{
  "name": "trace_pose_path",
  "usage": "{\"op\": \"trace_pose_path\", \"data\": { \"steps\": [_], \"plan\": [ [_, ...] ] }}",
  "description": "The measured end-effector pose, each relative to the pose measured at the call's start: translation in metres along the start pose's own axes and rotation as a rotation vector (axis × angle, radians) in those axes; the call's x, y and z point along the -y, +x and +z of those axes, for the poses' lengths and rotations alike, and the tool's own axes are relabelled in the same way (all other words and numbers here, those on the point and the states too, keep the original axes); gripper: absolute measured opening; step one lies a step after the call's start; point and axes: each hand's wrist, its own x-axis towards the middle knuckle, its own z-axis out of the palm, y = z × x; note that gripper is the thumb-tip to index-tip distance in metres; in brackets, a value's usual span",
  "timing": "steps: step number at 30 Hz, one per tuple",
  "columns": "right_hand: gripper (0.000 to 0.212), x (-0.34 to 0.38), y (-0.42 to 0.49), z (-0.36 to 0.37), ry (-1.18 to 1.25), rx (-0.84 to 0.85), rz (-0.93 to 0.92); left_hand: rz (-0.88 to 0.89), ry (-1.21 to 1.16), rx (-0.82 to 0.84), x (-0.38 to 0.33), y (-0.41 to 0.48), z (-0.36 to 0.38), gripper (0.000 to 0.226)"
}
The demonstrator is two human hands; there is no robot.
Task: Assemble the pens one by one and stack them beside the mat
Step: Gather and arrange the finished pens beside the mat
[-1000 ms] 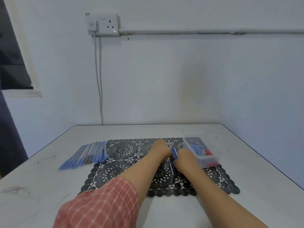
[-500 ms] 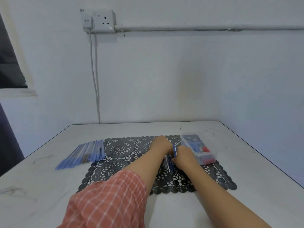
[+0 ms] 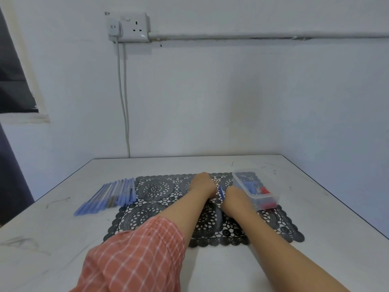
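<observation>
A black lace mat (image 3: 160,209) lies on the white table (image 3: 326,239). Both hands meet over its middle. My right hand (image 3: 234,198) grips a blue pen part (image 3: 221,192) whose top sticks up beside the thumb. My left hand (image 3: 203,185) is curled just left of it; what it holds is hidden. Several assembled blue pens (image 3: 111,196) lie in a row on the table, left of the mat. A clear plastic box (image 3: 255,191) with blue and red pen parts stands on the mat's right end, close to my right hand.
The table meets the wall at the back and its right edge runs diagonally at the far right. A wall socket (image 3: 130,26) with a hanging cable (image 3: 124,102) is above the table's back left. My left arm wears an orange checked sleeve (image 3: 134,260).
The view shifted slightly. Both hands stay together over the mat's middle; the blue pen part now shows less between them. The pen row and box have not moved.
</observation>
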Motion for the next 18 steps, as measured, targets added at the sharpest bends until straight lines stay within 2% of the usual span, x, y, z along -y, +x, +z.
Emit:
{"op": "trace_pose_path", "data": {
  "steps": [4,6,8,10,12,14,16,18],
  "plan": [
    [0.022,0.010,-0.013,0.001,-0.093,-0.037,-0.014,0.037,0.084,0.042,0.005,-0.005,-0.006,0.005],
    [0.022,0.014,-0.019,0.003,-0.152,-0.056,-0.038,0.088,0.142,0.069,0.007,-0.009,-0.007,0.011],
    [0.024,0.016,-0.022,0.006,-0.209,-0.071,-0.065,0.157,0.171,0.072,0.009,-0.013,-0.008,0.004],
    [0.026,0.017,-0.025,0.008,-0.255,-0.073,-0.074,0.202,0.198,0.074,0.011,-0.018,-0.009,0.017],
    [0.028,0.017,-0.025,0.011,-0.267,-0.075,-0.070,0.228,0.223,0.069,0.011,-0.021,-0.007,0.010],
    [0.031,0.017,-0.025,0.013,-0.273,-0.065,-0.060,0.230,0.284,0.074,0.012,-0.024,-0.003,0.022],
    [0.033,0.017,-0.024,0.016,-0.273,-0.056,-0.054,0.263,0.320,0.056,0.015,-0.024,0.003,0.014],
    [0.036,0.017,-0.023,0.016,-0.267,-0.065,-0.052,0.273,0.318,0.019,0.019,-0.023,0.011,0.021]
  ]
}}
